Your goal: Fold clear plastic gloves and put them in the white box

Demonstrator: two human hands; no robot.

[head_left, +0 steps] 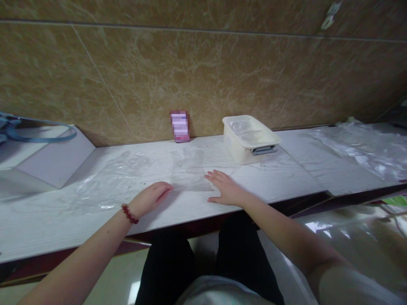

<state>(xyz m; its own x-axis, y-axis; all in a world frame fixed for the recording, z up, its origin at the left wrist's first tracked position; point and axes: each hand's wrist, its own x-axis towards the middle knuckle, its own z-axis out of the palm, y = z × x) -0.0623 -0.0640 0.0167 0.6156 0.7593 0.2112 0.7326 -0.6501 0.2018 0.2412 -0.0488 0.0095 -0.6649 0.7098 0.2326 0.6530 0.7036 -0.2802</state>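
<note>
Two bare hands, apart, at the near side of the white table (187, 205). Left hand (154, 196): fingers bunched at the left edge of a clear plastic sheet (187, 169); can't tell if it grips. Right hand (227, 190): fingers spread, palm down, tips at the sheet's right edge, not closed on anything.

Sheet lies flat between and just beyond the hands. Progress, my read: spread out, handling unfinished, both hands at it. Loose clear plastic (111, 178) at left lies on the table, no hand on it.

Farther right, cream container (233, 147) already has clear plastic pieces (241, 127) inside; can't tell count or whether they're finished. Far side: phone (180, 126) upright by the wall.
</note>
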